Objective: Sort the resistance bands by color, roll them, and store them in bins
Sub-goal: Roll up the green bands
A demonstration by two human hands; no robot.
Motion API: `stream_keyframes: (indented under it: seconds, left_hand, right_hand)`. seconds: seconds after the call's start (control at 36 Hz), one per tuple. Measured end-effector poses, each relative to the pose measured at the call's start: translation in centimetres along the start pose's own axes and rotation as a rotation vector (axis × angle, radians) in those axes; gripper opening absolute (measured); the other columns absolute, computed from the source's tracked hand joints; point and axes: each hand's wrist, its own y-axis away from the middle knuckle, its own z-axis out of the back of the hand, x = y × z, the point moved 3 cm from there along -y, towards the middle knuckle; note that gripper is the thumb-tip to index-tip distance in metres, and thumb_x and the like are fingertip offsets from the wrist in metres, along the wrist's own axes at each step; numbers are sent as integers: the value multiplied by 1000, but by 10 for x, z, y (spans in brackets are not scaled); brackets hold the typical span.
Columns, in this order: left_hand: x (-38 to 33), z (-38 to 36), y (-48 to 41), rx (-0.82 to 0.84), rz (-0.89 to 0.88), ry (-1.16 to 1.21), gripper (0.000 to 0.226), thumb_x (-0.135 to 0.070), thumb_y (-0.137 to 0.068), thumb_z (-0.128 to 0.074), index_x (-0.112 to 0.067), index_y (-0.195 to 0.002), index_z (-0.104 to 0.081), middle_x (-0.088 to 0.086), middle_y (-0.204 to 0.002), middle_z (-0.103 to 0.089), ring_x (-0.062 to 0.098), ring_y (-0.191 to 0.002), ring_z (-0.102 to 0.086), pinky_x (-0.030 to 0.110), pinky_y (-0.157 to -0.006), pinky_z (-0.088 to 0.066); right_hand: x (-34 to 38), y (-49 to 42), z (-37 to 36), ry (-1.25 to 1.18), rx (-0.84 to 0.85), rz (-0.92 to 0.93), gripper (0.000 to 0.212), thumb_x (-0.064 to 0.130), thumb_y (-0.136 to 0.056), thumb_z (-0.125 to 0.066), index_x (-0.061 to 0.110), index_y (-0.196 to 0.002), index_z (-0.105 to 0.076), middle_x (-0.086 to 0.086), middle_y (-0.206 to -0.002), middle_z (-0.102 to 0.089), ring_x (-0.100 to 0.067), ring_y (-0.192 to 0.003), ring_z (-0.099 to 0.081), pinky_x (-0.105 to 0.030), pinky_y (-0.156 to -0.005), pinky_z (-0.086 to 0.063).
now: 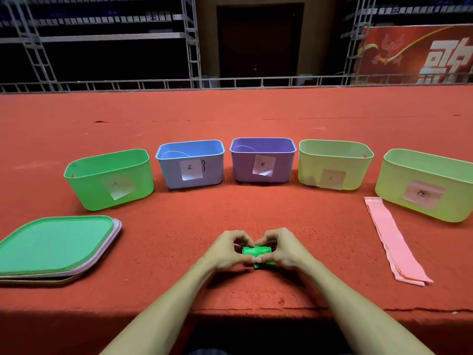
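Centrally, a compact bright-green band roll (257, 252) in the pinch of left hand (225, 252) and right hand (284, 249).

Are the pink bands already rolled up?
No, the pink bands lie flat and stretched out, unrolled, beside the rightmost bin.

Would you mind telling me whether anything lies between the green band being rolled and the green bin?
Nothing visible does. Only bare red carpet separates the green band, gripped by the left hand and right hand, from the open green bin at back left. The stack of lids lies left of that path.
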Motion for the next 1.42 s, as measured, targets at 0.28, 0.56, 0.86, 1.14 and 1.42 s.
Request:
stream_keyframes:
  seconds: [0.28,0.56,0.86,1.14,1.42]
  left_hand:
    - [5,-1,7,8,35,-45,25,-26,-72,-81,-34,-89,-64,-9,-90,-71,5,-82,-65,33,-84,-54]
    - [-1,-5,10,18,10,-90,39,-19,-62,-87,-36,-83,-59,-11,-84,-67,2,-76,-59,19,-75,-47]
    - [-3,-5,22,2,-9,-23,25,-31,-70,-82,-29,-89,-65,-9,-90,-69,2,-82,-62,21,-79,-49]
    - [-2,-10,28,-22,-14,-34,33,-20,-71,-82,-39,-86,-59,-11,-91,-68,7,-87,-67,31,-85,-56]
    - [-7,-12,32,-20,-56,-122,34,-23,-71,-82,-34,-94,-59,-7,-97,-67,5,-94,-63,18,-85,-50]
  right_hand:
    - [3,13,-3,-20,-50,23,35,21,-59,-91,30,-85,-69,9,-91,-72,-3,-86,-67,-18,-80,-51]
    - [4,21,1,12,5,53,31,33,-68,-82,28,-97,-71,15,-90,-71,4,-84,-64,-21,-80,-52]
    - [7,31,0,40,-21,45,32,30,-65,-86,35,-89,-66,14,-88,-70,2,-84,-64,-17,-77,-50]
    - [4,42,-6,64,-82,68,39,32,-62,-87,42,-89,-61,15,-89,-69,1,-85,-63,-19,-80,-49]
    - [3,50,-2,80,-70,102,32,34,-69,-82,43,-94,-64,17,-95,-69,4,-95,-62,-21,-89,-50]
